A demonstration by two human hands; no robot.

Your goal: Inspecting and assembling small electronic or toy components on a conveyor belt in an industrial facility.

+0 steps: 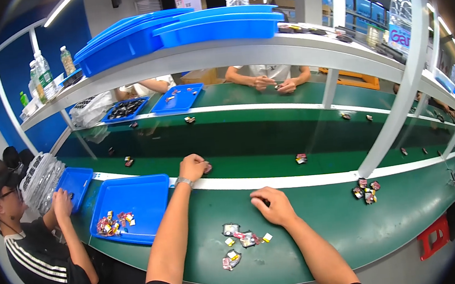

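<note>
My left hand (193, 168) reaches over the white rail (231, 184) to the edge of the green conveyor belt (229, 161). Its fingers are curled together, and what they hold, if anything, is hidden. On the near side of the rail, my right hand (275, 207) hovers above the green worktop (325, 242). Its fingers are closed around a small dark piece (266, 202), mostly covered. Between my forearms lie several small parts with clear-and-black housings (248, 239), red wrapping and yellow-white labels. One labelled part (232, 260) rests closer to me.
A blue tray (134, 192) with labelled parts stands left of my left forearm. A part cluster (366, 191) lies at right by the shelf post (395, 120). Single parts (301, 158) sit on the belt. A co-worker (41, 253) works at left; another person's hands (274, 84) are across.
</note>
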